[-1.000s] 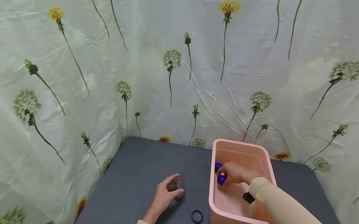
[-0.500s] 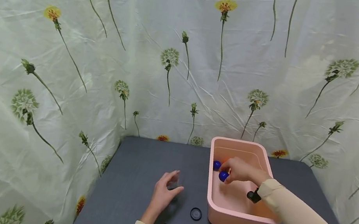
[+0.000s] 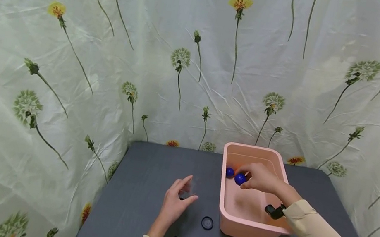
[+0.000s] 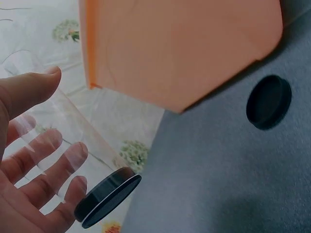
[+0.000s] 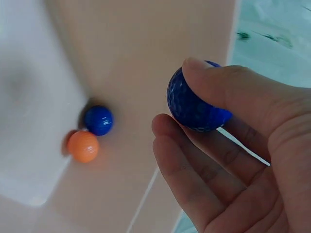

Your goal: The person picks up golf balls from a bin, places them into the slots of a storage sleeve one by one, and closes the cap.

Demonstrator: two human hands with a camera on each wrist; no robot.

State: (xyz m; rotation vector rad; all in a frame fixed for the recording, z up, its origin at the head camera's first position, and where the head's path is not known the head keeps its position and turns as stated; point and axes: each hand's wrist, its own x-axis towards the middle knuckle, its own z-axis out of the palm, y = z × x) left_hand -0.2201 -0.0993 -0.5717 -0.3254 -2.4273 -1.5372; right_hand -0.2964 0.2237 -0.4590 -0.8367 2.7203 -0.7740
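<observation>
"Edges first: how does the pink, rectangular plastic bin point(image 3: 250, 231) stand?"

"Upright on the dark grey table point(image 3: 149, 179); a strip of tabletop, bearing a round black cap point(image 3: 207, 223), parts it from the left hand point(image 3: 173, 203)."

"And the fingers?"

"The right hand point(image 3: 261, 178) pinches a dimpled dark-blue ball point(image 3: 240, 179) between thumb and fingertips, over the bin. The left hand's fingers curl round a clear, black-based cylinder point(image 4: 82, 131)."

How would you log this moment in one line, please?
Right hand: pinching blue ball; left hand: around clear tube; inside pink bin: another blue ball, orange ball; on table: black cap
</observation>
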